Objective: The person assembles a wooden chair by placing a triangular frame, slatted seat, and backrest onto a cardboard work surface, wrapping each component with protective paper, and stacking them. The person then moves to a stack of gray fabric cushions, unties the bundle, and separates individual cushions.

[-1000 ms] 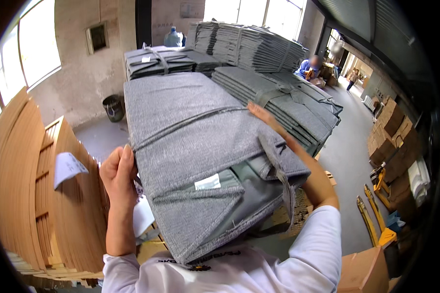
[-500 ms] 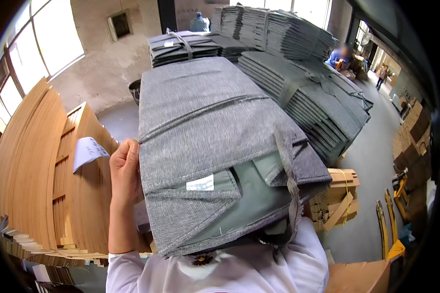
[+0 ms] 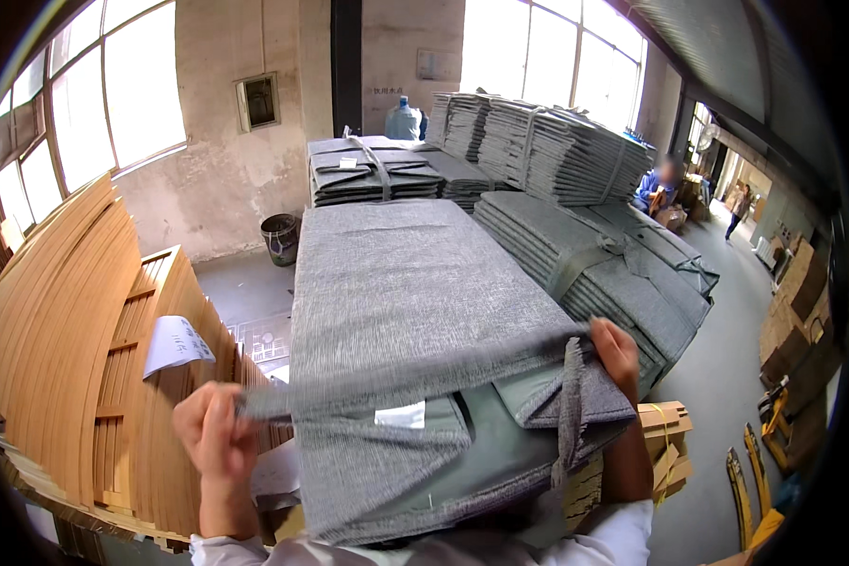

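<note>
A large folded stack of grey woven fabric pieces (image 3: 396,264) lies in front of me, with a green-grey inner side and a white label (image 3: 401,415) showing at its near end. Across it runs a grey fabric strip (image 3: 424,371), drawn tight and blurred by motion. My left hand (image 3: 219,429) is closed around the strip's left end, just off the stack's left side. At the right edge, my right hand (image 3: 616,357) grips the other end. A second length of fabric strip (image 3: 570,406) hangs down over the near right corner.
More tied grey fabric stacks (image 3: 585,245) stand behind and to the right. Wooden boards (image 3: 57,358) lean at the left, a paper sheet on them. A dark bucket (image 3: 280,238) sits by the wall. Yellow pallet-truck forks (image 3: 750,472) lie right; two people are farther back.
The strip has come nearer to me, from mid-stack to the near end. My right hand, hidden before, now shows gripping it. My left hand has moved down and outward; the view has tilted up.
</note>
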`<state>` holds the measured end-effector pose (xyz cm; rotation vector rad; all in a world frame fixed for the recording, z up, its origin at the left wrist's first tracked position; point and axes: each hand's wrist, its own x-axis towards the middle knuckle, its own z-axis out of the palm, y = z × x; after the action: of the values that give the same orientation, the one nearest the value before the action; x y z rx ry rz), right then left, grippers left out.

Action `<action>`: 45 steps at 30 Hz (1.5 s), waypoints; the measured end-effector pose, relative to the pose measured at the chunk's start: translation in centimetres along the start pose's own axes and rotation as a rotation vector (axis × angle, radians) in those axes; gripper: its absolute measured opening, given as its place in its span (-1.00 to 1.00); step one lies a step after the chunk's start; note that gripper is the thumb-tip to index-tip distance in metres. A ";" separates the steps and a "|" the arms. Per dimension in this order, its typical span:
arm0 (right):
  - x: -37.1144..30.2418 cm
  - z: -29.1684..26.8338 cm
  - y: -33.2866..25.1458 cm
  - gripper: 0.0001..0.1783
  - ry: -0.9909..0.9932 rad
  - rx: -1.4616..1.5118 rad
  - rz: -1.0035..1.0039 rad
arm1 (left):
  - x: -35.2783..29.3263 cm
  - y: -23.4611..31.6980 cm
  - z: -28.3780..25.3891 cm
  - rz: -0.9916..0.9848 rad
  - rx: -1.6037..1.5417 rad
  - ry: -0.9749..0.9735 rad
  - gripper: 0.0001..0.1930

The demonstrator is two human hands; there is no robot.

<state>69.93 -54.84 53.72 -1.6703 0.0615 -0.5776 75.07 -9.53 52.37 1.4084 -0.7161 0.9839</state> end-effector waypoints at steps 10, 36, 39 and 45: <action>-14.5 -2.6 -1.7 -0.52 -0.633 -0.382 -0.580 | -4.8 3.1 -3.5 -0.081 -0.207 -1.347 -0.78; -22.3 -6.2 13.3 -0.85 0.111 -0.455 -0.086 | -28.9 7.9 4.4 -0.577 0.061 -1.112 -0.66; -16.4 -10.7 3.0 -0.91 0.233 -0.462 -0.476 | -18.9 11.3 4.9 -0.765 -0.233 -1.122 -0.74; -3.6 -17.3 -4.8 -0.79 0.228 -0.550 -0.383 | -1.3 18.0 9.2 -0.051 -0.126 -1.030 -0.73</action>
<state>58.45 -68.41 58.25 -2.1594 0.0703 -1.1149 59.93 -20.48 60.28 1.7777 -1.4389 0.0911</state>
